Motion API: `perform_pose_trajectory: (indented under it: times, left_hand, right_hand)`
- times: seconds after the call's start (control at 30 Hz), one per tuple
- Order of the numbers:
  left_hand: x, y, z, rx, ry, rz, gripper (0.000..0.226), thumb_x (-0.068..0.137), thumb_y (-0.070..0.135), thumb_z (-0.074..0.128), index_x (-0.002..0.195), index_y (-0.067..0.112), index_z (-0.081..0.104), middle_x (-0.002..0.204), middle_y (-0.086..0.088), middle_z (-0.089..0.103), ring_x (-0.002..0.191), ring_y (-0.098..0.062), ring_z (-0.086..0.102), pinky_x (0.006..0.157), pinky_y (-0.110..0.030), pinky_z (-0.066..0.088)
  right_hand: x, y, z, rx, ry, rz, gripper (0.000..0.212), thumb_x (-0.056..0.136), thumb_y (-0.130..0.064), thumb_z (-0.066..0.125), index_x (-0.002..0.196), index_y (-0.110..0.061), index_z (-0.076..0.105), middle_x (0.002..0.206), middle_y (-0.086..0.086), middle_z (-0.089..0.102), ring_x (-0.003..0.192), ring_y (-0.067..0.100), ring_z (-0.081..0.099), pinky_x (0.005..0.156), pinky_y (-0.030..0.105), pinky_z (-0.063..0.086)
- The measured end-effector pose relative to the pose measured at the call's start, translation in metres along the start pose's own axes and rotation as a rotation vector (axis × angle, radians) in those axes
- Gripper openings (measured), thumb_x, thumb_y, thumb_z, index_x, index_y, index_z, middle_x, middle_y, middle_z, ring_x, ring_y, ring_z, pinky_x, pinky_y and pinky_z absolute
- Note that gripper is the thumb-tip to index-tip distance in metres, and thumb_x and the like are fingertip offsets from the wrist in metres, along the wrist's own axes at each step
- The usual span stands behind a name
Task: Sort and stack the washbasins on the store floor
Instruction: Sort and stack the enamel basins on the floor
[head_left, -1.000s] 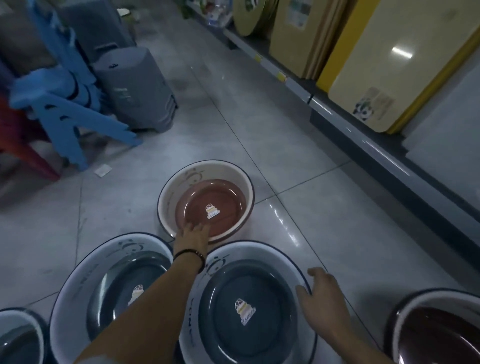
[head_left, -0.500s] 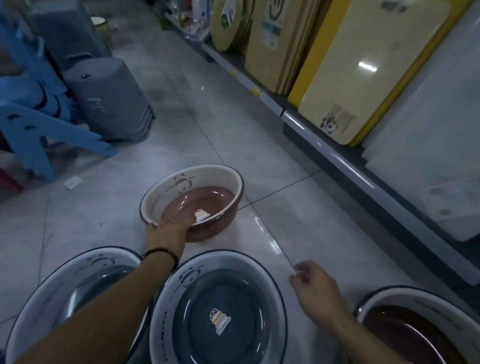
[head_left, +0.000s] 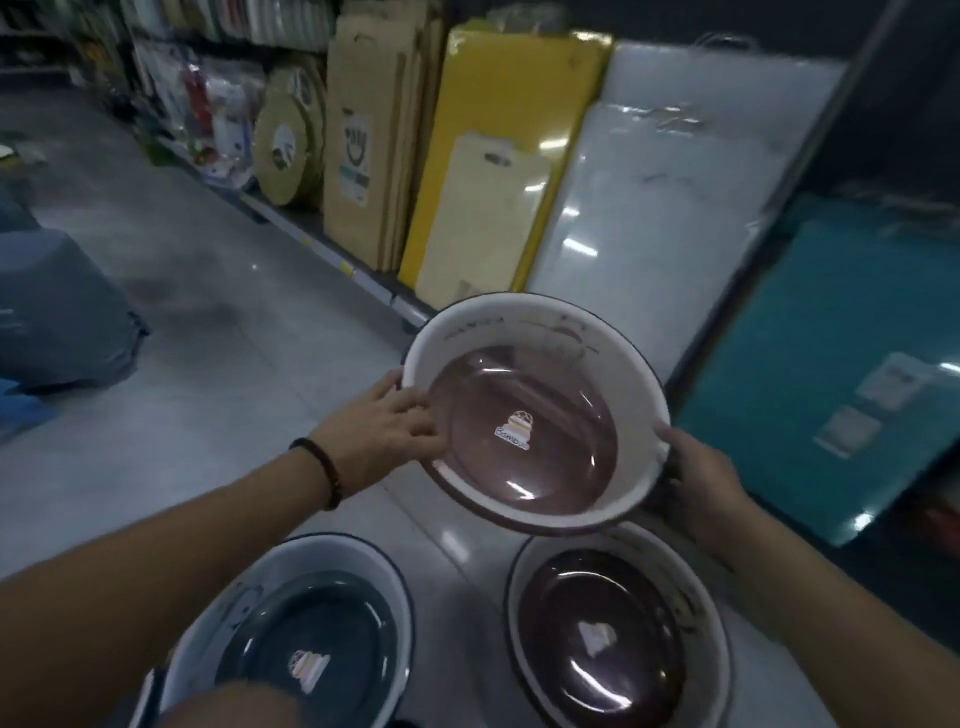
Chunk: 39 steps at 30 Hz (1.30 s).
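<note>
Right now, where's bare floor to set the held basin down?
Widest patch: floor between the grey bin and the shelf base, left of the held basin. Only a narrow strip runs between the grey basin and the brown basin on the floor. Right side is crowded by boards.

Three washbasins: one raised, two on the floor
The raised brown washbasin (head_left: 535, 431), with white wall, dark rim and centre sticker, is tilted toward the viewer and gripped at opposite rims by the left hand (head_left: 387, 431) and right hand (head_left: 701, 488). Beneath it, upright on the tiles, stand the second brown washbasin (head_left: 618, 634) and, to its left and apart, the grey washbasin (head_left: 311, 639)
</note>
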<state>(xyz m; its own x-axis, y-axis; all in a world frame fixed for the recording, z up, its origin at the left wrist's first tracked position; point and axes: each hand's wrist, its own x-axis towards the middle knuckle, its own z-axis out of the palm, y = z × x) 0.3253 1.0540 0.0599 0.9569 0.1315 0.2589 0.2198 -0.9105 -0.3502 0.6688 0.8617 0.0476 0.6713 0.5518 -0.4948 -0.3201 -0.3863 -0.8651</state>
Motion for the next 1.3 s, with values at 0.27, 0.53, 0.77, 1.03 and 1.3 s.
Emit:
perform_pose_trajectory:
  times: [0.27,0.53,0.77,1.03,1.3]
  left_hand:
    - [0.097,0.102,-0.011,-0.431,0.134,-0.646,0.051,0.096,0.005,0.060,0.142,0.027,0.054,0.160,-0.011,0.040,0.151,-0.037,0.033,0.118,-0.050,0.040]
    - [0.086,0.279,0.060,-1.546,-0.097,-1.478,0.057,0.067,0.019,0.088,0.116,0.021,0.059,0.105,-0.009,0.074,0.087,-0.029,0.075,0.057,-0.039,0.063]
    - [0.055,0.301,0.097,-1.502,-0.185,-1.684,0.047,0.082,-0.006,0.068,0.112,0.023,0.049,0.103,-0.012,0.066,0.092,-0.038,0.068,0.062,-0.057,0.063]
    - [0.059,0.317,0.132,-1.288,-0.332,-1.676,0.062,0.086,0.003,0.073,0.134,0.027,0.044,0.119,-0.015,0.060,0.098,-0.035,0.064,0.091,-0.056,0.059]
    - [0.057,0.333,0.141,-1.252,-0.445,-1.677,0.085,0.083,0.009,0.083,0.154,0.018,0.038,0.132,-0.015,0.064,0.106,-0.029,0.060,0.099,-0.043,0.053]
  right_hand:
    - [-0.020,0.063,-0.129,-0.001,0.185,0.088,0.025,0.096,-0.007,0.068,0.120,-0.002,0.063,0.103,0.026,0.071,0.086,0.041,0.072,0.067,0.044,0.061]
    - [-0.036,0.185,-0.139,0.144,0.266,0.229,0.033,0.075,-0.014,0.078,0.108,-0.017,0.073,0.096,0.018,0.078,0.090,0.044,0.075,0.074,0.068,0.063]
    - [-0.019,0.231,-0.152,-0.035,0.239,0.241,0.040,0.091,-0.014,0.073,0.129,-0.017,0.062,0.107,0.013,0.073,0.091,0.037,0.075,0.067,0.057,0.067]
    - [0.007,0.249,-0.157,-0.195,0.166,0.279,0.051,0.091,0.001,0.061,0.133,-0.026,0.065,0.098,0.008,0.074,0.083,0.029,0.071,0.071,0.040,0.061]
    - [0.025,0.259,-0.155,-0.295,0.101,0.176,0.040,0.097,0.004,0.055,0.133,-0.014,0.060,0.103,0.008,0.074,0.087,0.022,0.072,0.058,0.024,0.058]
